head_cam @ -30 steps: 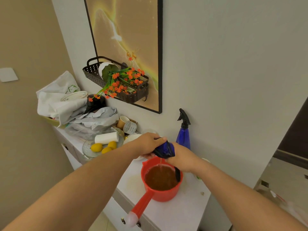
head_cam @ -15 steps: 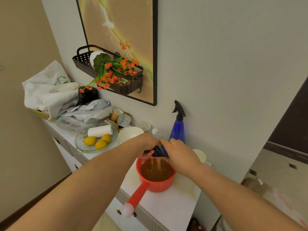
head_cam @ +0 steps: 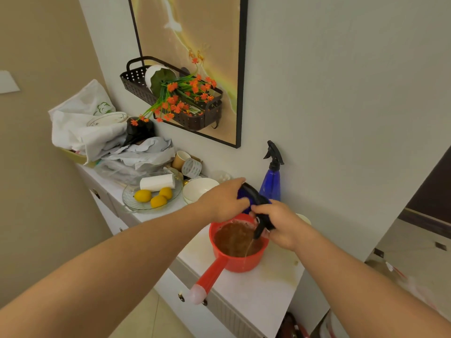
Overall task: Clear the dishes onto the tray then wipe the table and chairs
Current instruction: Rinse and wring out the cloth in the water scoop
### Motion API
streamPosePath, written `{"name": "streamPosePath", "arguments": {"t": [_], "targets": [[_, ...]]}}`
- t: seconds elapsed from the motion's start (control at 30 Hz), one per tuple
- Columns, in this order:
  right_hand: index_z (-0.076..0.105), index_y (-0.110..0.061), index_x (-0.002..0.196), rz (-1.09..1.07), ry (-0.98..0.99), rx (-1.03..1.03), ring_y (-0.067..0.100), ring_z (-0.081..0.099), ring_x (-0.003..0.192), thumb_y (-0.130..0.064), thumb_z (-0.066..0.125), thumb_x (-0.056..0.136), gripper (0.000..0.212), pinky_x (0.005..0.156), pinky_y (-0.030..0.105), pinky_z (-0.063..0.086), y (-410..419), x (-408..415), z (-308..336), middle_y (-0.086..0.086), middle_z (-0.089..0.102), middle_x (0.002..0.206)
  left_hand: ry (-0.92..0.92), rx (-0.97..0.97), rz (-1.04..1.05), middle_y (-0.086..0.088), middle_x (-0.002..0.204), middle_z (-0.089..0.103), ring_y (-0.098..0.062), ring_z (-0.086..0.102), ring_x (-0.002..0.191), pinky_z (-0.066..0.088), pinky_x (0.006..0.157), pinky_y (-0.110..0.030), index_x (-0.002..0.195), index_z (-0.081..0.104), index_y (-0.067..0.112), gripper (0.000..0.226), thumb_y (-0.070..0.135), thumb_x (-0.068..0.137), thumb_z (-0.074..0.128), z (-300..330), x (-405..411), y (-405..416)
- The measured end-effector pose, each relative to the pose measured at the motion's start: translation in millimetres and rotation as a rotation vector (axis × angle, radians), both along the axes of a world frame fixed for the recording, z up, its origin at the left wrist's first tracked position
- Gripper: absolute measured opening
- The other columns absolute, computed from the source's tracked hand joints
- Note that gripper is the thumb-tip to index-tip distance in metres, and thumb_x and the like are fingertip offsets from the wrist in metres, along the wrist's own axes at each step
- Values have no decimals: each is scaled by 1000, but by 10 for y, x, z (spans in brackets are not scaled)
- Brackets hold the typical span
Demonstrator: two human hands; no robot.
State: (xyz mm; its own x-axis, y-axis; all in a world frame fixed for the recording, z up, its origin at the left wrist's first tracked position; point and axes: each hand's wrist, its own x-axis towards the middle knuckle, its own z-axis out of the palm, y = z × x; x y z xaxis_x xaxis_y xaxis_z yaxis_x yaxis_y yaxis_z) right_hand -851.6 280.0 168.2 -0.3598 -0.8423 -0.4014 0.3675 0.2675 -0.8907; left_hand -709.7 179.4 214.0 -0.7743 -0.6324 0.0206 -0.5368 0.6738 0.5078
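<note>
Since the earlier frame both hands have lifted a touch and twisted, and a thin brown stream now runs down into the red ladle (head_cam: 238,258). The left hand (head_cam: 225,201) has its fingers curled over the upper end of the dark blue cloth (head_cam: 252,197), while the right hand (head_cam: 284,224) has its fingers wrapped tight round the lower end, at about 4 o'clock from the left. The two hands are wringing it between them (a dark tail of cloth hangs from the right fist over the ladle's rim). That ladle sits on the white cabinet top (head_cam: 256,291), filled with brown water, its long red handle pointing towards 7 o'clock and overhanging the front edge.

Just behind the hands, at 12 o'clock, stands a blue spray bottle (head_cam: 271,184) with a black trigger, against the wall. At 9 o'clock from the hands there is a white bowl (head_cam: 199,189), and further that way a glass plate (head_cam: 150,198) holding three lemons (head_cam: 142,195) and a white roll (head_cam: 157,182). Beyond the plate is a heap of white bags and cloths (head_cam: 90,131). On the wall hangs a dark basket (head_cam: 170,93) with orange flowers (head_cam: 185,96) spilling out, in front of a framed picture (head_cam: 195,32).
</note>
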Motion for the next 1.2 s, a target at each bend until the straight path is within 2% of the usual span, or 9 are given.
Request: {"name": "streamPosePath", "arguments": {"t": [0.13,0.23,0.3,0.43,0.57,0.67,0.77,1.03,1.2], "targets": [[63,-5,121,108,-423,-30,13,53,63,-12,70,82,40,41,18,41,81,1,101,11,65,86,-29,-277,-231,9,167,-8,-25,45,137,46,85,-21,160,0,35,103,21,84,69,-152,180,-15],[63,-7,117,233,-399,-29,13,53,64,-13,69,87,31,39,17,39,74,58,106,11,64,88,15,-429,-242,6,165,-3,-27,40,138,49,94,-26,161,2,31,109,20,82,76,-194,146,-39],[62,-7,116,305,-181,-41,15,56,65,-11,69,90,28,46,22,45,40,108,116,12,64,87,-29,-572,-263,-6,157,20,-27,43,132,51,99,-33,160,10,28,106,24,81,80,-165,85,-54],[63,-18,121,358,279,-22,24,71,98,-12,79,82,42,87,41,54,27,217,136,16,72,107,-270,-658,-187,-7,124,52,-26,60,106,56,79,-37,146,36,24,76,27,84,79,-1,-26,-54],[64,-27,103,299,776,-10,18,70,87,-13,75,86,25,78,31,57,-16,265,99,6,72,93,-483,-526,-120,-4,91,54,-21,59,82,51,75,-34,128,52,16,44,23,90,73,98,-109,-12],[61,-18,103,278,1111,71,18,66,77,-18,66,92,13,76,37,59,-90,282,4,3,67,83,-649,-502,-102,-4,94,56,-22,55,86,52,88,-38,126,60,15,35,24,93,69,45,-145,-4],[50,-17,120,336,1346,177,21,64,93,-18,59,97,25,87,36,56,-109,280,-88,5,64,103,-686,-447,-106,-5,98,56,-22,54,90,50,90,-35,126,60,15,32,27,96,63,-8,-151,32],[47,-22,112,380,1601,139,19,61,87,-10,58,95,23,74,31,50,-34,182,-152,2,61,103,-602,-154,-105,-4,94,60,-22,58,90,47,83,-31,119,63,20,28,37,97,61,-184,-169,-12],[50,-19,109,355,1748,53,24,57,100,-7,55,95,19,72,34,47,-83,163,-125,4,58,110,-582,-62,-97,1,78,57,-22,59,79,44,70,-31,77,52,28,23,41,90,65,-212,-175,-92]]}}
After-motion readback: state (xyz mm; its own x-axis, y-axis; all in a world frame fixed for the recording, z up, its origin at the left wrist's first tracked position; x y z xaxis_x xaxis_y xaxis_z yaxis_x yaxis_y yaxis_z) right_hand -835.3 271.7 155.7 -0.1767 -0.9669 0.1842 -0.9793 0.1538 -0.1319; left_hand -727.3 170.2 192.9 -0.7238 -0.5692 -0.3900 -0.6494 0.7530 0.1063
